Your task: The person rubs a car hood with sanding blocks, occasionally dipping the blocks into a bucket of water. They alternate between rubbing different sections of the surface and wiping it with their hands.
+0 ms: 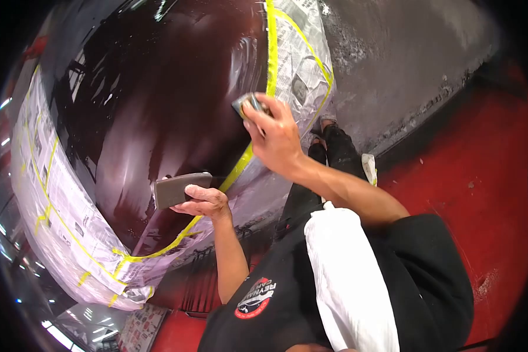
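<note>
My left hand (202, 201) grips a flat, dark grey rectangular block (176, 190), thumb on its face, held over the lower part of the panel. Higher up, my right hand (278, 135) pinches a small dark pad (246, 105) with a pale edge, right at the panel's taped border; the exact kind of pad is unclear. The dark maroon car panel (176, 88) is glossy, with wet-looking streaks. Yellow masking tape (237, 169) runs along its edge, and newspaper (299, 76) covers the area beyond.
More taped newspaper and plastic film (58, 217) wrap the panel's left side. A white cloth (349, 276) hangs against my black shirt (293, 299). My feet stand by a grey floor strip (393, 76), bordered by red floor (469, 176).
</note>
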Motion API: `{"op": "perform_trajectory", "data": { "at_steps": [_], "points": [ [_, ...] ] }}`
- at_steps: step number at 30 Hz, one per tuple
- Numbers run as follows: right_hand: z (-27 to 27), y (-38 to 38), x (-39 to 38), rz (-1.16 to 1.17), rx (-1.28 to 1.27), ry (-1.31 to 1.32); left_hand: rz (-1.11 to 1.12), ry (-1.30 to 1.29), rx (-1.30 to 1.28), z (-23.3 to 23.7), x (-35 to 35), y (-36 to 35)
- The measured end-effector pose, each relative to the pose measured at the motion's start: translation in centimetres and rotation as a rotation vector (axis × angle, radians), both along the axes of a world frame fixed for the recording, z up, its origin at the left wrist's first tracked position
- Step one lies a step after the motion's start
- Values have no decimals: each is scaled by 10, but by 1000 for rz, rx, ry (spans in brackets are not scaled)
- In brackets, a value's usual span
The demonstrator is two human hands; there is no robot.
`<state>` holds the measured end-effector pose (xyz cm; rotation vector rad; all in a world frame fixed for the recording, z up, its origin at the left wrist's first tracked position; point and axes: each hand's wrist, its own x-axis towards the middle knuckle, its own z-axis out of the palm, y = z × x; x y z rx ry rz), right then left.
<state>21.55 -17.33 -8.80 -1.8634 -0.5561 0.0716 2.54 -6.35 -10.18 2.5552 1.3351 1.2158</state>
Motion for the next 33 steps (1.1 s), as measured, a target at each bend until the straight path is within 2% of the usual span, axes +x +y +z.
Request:
{"op": "perform_trajectory", "data": {
  "at_steps": [3, 4, 5, 7, 8, 9, 10, 11, 12, 13, 14, 15, 17, 19, 20, 23, 26, 28, 29, 31, 33],
  "points": [
    [-25, 29, 82, -114, -90, -26, -71, -139, 27, -2, 6, 1],
    [-22, 34, 100, -90, -49, 48, -72, -139, 31, 2, 9, -2],
    [-22, 29, 85, -97, -44, 55, -47, -88, 24, 7, 10, -4],
    [-18, 12, 28, 15, -73, -126, -25, -44, 20, 9, 10, -1],
    [-5, 4, -3, 78, 28, -146, -31, 55, 79, 5, 2, 3],
    [1, -1, -10, 151, 14, -89, -32, 157, 139, 3, -4, 6],
    [0, 6, 5, 95, 18, -133, -55, -13, 106, 1, 3, 4],
    [-7, 18, 35, 38, 24, -182, -58, -12, 116, 2, 4, 2],
    [-13, 32, 72, -11, -123, -207, 30, 37, 55, 2, 1, 0],
    [-21, 46, 107, -64, -148, -162, 118, 85, -1, 4, 0, -4],
    [-10, 47, 124, 21, -139, -207, 96, -281, -319, 22, 22, -18],
    [-14, 45, 124, 11, -127, -198, 86, -271, -307, 36, 30, -16],
    [-23, 38, 125, 40, -66, 7, -340, 62, -201, 58, 46, -13],
    [-17, 10, 114, 32, 52, 241, -610, 332, 41, 89, 100, 4],
    [-17, -8, 108, 21, 103, 347, -699, 358, 97, 93, 131, 20],
    [-15, -66, 91, -107, -35, 342, -910, 462, 189, 81, 244, 65],
    [-26, -117, 85, -97, -124, 289, -1000, 709, 217, 36, 316, 85],
    [-28, -134, 92, -77, -154, 221, -1091, 715, 246, 32, 318, 81],
    [-25, -140, 95, -142, -97, 225, -1130, 751, 222, 36, 305, 77],
    [-19, -147, 104, -181, -54, 222, -1161, 764, 203, 54, 265, 67],
    [-13, -152, 116, -292, -44, 332, -1155, 745, 172, 71, 215, 57]
  ]
}}
